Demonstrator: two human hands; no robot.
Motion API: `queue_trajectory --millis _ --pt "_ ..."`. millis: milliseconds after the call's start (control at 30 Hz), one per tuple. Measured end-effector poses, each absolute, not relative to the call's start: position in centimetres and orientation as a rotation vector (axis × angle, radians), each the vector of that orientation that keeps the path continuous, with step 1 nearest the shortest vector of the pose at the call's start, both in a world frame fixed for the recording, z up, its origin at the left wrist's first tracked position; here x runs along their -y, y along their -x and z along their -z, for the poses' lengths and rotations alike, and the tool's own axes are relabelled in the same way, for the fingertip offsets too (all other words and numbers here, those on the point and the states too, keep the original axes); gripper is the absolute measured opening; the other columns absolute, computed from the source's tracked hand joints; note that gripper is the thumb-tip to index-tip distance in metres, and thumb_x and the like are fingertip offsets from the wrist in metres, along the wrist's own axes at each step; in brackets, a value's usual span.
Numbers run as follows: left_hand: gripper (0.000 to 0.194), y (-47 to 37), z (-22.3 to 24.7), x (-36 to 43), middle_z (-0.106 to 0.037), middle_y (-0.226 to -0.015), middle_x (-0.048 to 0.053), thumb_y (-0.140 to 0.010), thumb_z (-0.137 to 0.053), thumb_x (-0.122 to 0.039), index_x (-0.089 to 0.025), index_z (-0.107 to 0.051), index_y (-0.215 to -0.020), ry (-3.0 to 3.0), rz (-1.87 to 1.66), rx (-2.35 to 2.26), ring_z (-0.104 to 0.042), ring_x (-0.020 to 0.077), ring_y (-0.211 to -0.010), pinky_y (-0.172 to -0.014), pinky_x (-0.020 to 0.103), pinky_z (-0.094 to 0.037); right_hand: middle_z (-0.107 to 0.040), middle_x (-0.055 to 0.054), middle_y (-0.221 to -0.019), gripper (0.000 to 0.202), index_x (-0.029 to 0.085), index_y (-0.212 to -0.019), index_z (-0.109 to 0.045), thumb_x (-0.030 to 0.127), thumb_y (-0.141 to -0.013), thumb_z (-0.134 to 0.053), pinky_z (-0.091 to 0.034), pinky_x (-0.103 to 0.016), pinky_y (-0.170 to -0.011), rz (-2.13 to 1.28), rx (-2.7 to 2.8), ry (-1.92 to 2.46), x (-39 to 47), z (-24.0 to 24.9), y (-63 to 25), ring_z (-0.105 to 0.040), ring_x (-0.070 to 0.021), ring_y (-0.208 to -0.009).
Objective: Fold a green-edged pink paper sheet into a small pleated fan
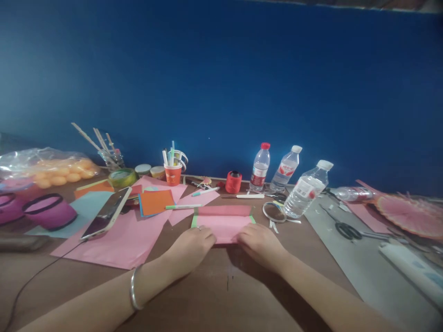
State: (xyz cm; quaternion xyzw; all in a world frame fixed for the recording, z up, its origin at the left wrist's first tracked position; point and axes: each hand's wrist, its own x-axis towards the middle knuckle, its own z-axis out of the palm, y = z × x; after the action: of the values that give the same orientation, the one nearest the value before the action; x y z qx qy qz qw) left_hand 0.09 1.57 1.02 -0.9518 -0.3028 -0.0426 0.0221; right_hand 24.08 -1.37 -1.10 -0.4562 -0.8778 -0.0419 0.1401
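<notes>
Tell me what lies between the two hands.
Pink paper, with the left hand and right hand at its near corners; the head view shows this.

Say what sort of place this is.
Probably a craft worktable: the left hand and right hand are on pink paper, with orange paper and scissors also lying out.

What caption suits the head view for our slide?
Left hand and right hand touch pink paper on a brown tabletop, orange paper cup and blue wall beyond.
</notes>
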Motion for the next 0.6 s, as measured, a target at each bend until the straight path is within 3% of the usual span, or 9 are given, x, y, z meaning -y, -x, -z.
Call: queue_trajectory --millis 233,600 --pt "0.022 0.7 0.1 -0.3 -0.058 -0.083 0.006 -0.081 -0.042 -0.002 -0.016 -0.059 -0.085 2.973 0.011 0.84 -0.056 0.0191 -0.074 -0.066 0.032 -0.046 -0.059 -0.004 -0.076 0.015 0.016 -0.082 -0.061 0.015 -0.09 -0.048 -0.039 -0.029 -0.069 0.21 2.665 1.126 2.9 1.7 -23.8 -0.051 -0.0169 -0.075" --pt "0.027 0.7 0.4 -1.2 -0.055 -0.079 0.005 -0.076 -0.038 0.001 -0.018 -0.057 -0.079 3.034 -0.097 0.756 -0.05 0.0214 -0.074 -0.069 0.036 -0.043 -0.057 -0.005 -0.075 0.021 0.016 -0.076 -0.054 0.015 -0.092 -0.041 -0.04 -0.028 -0.066 -0.299 2.493 1.207 2.1 1.5 -23.6 -0.049 -0.0168 -0.071"
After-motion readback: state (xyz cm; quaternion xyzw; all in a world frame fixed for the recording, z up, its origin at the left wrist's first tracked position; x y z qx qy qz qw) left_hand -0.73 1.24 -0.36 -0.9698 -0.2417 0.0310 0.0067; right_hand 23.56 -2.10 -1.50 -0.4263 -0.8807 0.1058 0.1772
